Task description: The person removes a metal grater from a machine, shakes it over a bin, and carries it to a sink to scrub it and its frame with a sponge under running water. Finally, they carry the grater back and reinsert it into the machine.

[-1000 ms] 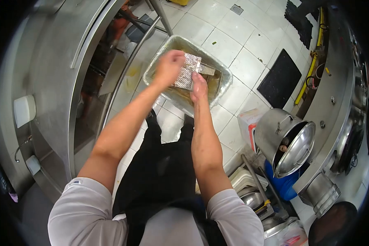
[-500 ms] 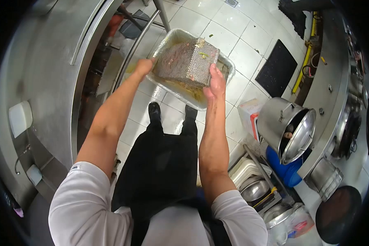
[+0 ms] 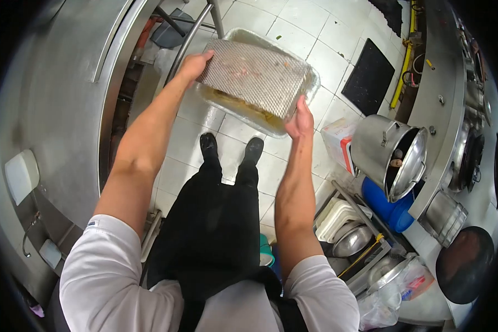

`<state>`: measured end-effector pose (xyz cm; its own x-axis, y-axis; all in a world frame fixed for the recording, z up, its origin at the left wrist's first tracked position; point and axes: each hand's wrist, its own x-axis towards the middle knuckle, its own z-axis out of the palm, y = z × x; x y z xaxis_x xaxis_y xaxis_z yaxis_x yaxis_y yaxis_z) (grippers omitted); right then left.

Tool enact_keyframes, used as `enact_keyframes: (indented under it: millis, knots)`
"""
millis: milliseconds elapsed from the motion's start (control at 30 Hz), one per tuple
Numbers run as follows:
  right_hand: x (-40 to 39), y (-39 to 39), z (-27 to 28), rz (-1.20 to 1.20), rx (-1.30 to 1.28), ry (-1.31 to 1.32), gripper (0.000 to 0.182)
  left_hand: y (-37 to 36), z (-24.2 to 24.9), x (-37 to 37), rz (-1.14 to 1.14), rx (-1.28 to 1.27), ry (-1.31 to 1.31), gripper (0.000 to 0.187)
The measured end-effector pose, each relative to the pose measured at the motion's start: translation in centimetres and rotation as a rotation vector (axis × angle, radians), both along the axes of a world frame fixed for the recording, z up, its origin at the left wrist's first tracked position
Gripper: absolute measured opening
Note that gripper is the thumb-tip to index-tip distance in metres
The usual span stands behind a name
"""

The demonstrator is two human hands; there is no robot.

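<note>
A perforated metal basket (image 3: 254,74) with bits of food residue on it is held between both hands, over a grey rectangular tub (image 3: 240,119). Murky yellowish liquid shows in the tub below the near edge of the basket. My left hand (image 3: 196,65) is closed on the left end of the basket. On the near right corner, my right hand (image 3: 300,119) grips with its thumb on top. The fingers under the metal are hidden.
Left stands a steel counter (image 3: 66,110) with a tubular leg. A black mat (image 3: 372,77) lies on the white tiled floor. To the right are a large lidded pot (image 3: 379,146), a box (image 3: 340,141), a blue container (image 3: 390,207) and a shelf holding bowls.
The basket has turned from a tilted position, its end face showing, to a flatter one with its broad mesh side up. Both hands have shifted with it, the right one toward the right.
</note>
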<state>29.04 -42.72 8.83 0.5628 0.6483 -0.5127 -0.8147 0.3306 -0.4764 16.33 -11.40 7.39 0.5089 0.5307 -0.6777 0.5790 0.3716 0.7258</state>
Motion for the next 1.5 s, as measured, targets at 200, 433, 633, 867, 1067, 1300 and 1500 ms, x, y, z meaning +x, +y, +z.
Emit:
enact_keyframes:
  millis: [200, 433, 633, 867, 1067, 1300, 1500]
  knots:
    - [1.0, -0.6, -3.8, -0.113, -0.290, -0.136, 0.039, -2.4, -1.8, 0.2, -0.214, 0.273, 0.172, 0.058]
    - [0.6, 0.1, -6.7, -0.261, -0.372, -0.185, 0.041, -3.8, 0.3, 1.7, -0.256, 0.443, 0.185, 0.067]
    - [1.4, -0.1, -7.8, -0.180, -0.475, -0.046, 0.040, -3.7, -1.9, 1.9, -0.232, 0.369, 0.254, 0.061]
    - [1.6, -0.2, -6.5, -0.165, -0.503, -0.058, 0.038, -4.4, -4.1, 1.6, -0.181, 0.385, 0.256, 0.058]
    - [2.2, -1.4, -8.2, -0.125, -0.484, -0.039, 0.036, -5.5, -3.2, 1.2, -0.223, 0.408, 0.255, 0.058]
    - [2.4, -1.6, -9.2, -0.112, -0.523, -0.084, 0.037, -5.0, -4.1, 1.3, -0.198, 0.393, 0.313, 0.063]
    - [2.0, -0.8, -7.6, -0.115, -0.640, -0.064, 0.036, -4.8, -4.3, 1.6, -0.305, 0.419, 0.466, 0.060]
